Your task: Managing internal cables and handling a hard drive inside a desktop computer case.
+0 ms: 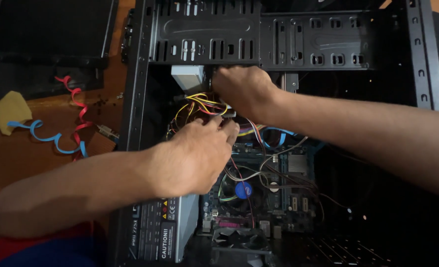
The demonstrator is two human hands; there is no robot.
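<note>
Inside the open black computer case, which lies on its side on a brown wooden counter, both hands work at a bundle of yellow, red and black wires. That bundle sits near the case's left wall, just below the black metal drive cage and beside a small grey box. The left hand reaches in from the lower left, its fingertips pinched together on the wires. The right hand comes from the right, its grip curled over the top of the same bundle; what it closes on is hidden under the knuckles, so I cannot tell. Below the hands lies the circuit board with a round fan and blue-centred hub, crossed by thin cables. A grey power supply sits at the case's lower left. On the counter's left part lie curled red and blue flat cables and a yellow cloth.
</note>
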